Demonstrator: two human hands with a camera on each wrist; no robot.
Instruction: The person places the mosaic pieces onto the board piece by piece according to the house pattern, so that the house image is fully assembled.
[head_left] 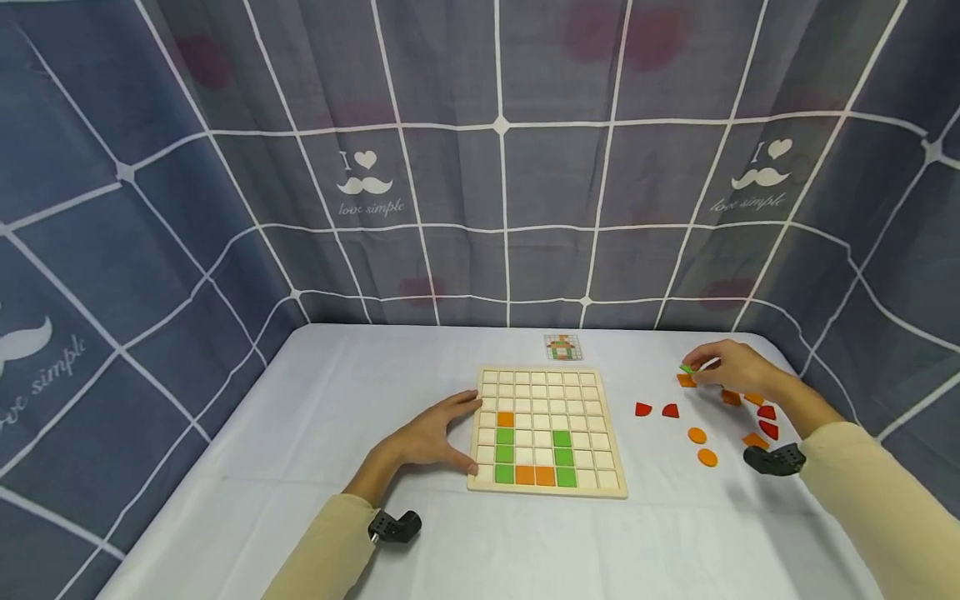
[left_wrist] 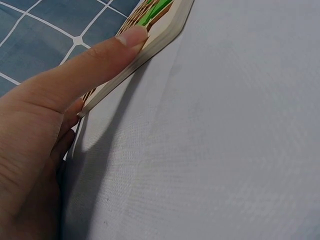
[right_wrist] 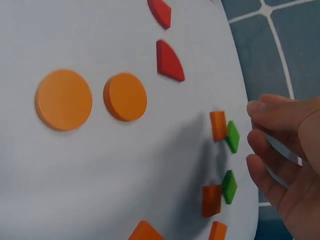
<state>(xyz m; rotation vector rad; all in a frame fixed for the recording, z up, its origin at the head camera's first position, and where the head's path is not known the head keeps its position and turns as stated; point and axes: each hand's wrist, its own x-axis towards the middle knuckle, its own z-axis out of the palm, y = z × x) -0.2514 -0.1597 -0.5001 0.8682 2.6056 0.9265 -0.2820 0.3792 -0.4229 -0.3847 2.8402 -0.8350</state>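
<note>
A wooden grid board (head_left: 547, 492) lies on the white table, with green square tiles (head_left: 505, 455) in two columns and orange square tiles (head_left: 535, 475) beside them. My left hand (head_left: 427, 433) rests at its left edge, thumb and fingers spread; the left wrist view has the thumb lying straight on the rim. Over the loose pieces at the right, my right hand (head_left: 731, 367) hovers with fingertips close to a green diamond-shaped piece (head_left: 686, 368) beside an orange piece (head_left: 686, 381). In the right wrist view its fingers (right_wrist: 270, 112) are loosely bent, with nothing visible between them.
A small pattern card (head_left: 562, 347) lies behind the board. Red quarter-round pieces (head_left: 671, 411), orange discs (head_left: 707, 457) and several other orange pieces (head_left: 755, 441) lie scattered on the right. A dark checked curtain (head_left: 465, 183) surrounds the table's back and sides.
</note>
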